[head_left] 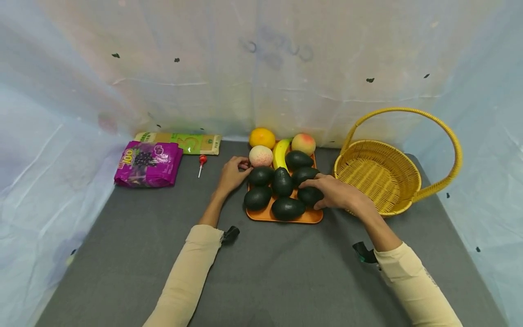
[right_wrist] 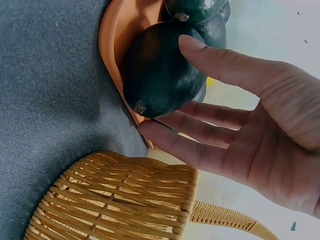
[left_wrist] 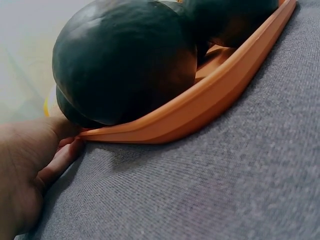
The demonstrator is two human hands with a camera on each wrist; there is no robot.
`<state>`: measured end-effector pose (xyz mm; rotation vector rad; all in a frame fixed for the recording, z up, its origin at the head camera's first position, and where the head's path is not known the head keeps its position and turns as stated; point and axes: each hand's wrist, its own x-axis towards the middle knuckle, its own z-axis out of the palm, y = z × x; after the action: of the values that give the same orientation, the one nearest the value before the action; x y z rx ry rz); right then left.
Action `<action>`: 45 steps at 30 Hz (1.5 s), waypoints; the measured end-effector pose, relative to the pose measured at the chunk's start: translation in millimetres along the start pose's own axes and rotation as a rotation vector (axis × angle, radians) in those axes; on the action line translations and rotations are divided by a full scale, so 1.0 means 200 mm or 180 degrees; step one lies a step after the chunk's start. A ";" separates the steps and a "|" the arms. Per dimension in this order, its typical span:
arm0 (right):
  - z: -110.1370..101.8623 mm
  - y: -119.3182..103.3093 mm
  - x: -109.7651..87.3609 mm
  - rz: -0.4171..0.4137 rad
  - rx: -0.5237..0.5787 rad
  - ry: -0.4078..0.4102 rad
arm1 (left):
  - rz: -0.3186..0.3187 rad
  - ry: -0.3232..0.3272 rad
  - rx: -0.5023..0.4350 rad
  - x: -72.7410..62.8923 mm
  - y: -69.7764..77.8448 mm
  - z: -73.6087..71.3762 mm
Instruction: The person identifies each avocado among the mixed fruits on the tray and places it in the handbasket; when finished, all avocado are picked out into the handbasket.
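Note:
An orange tray (head_left: pixel 261 215) holds several dark green avocados (head_left: pixel 288 209), a banana (head_left: pixel 280 154), a pale speckled peach (head_left: pixel 260 156), a pink-yellow peach (head_left: pixel 303 144) and an orange (head_left: pixel 262 137). My left hand (head_left: pixel 234 175) pinches the tray's left rim, thumb on top and a finger below it in the left wrist view. At the tray's right side, my right hand (head_left: pixel 337 192) grips an avocado (right_wrist: pixel 162 70). Its thumb lies on one side of the avocado and its other fingers reach round the far side, partly hidden behind it.
Right of the tray stands a yellow wicker basket (head_left: pixel 410 197) with a tall handle. At the back left lie a purple grape-printed bag (head_left: pixel 149 165), a green and tan packet (head_left: pixel 198 144) and a red lollipop (head_left: pixel 202 160). A pale curtain (head_left: pixel 310 68) hangs behind the grey table (head_left: pixel 278 281).

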<state>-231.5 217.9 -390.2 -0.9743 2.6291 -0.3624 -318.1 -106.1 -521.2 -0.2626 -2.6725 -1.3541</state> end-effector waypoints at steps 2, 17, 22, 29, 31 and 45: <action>0.00 0.00 0.00 0.0010 -0.0011 -0.0013 | 0.0014 0.0001 -0.0001 0.00 0.01 0.00; -0.01 0.01 -0.02 0.0026 -0.0031 -0.0019 | 0.0011 -0.0020 0.0056 0.00 0.01 0.01; -0.01 0.01 -0.02 -0.0006 0.0002 -0.0044 | -0.0015 0.0001 0.0058 0.00 0.01 0.01; 0.00 0.01 -0.02 -0.0037 -0.0016 -0.0047 | 0.0018 0.0010 0.0094 0.00 0.01 0.01; 0.00 0.01 -0.01 -0.0049 -0.0014 -0.0042 | 0.0013 0.0017 0.0096 -0.01 0.00 0.01; 0.01 0.00 -0.04 -0.0104 -0.0091 0.0135 | -0.0007 0.0029 0.0030 -0.01 0.02 0.00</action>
<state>-226.1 223.3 -390.8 -1.0307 2.6660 -0.3578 -316.3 -104.9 -518.6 -0.2518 -2.6719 -1.3396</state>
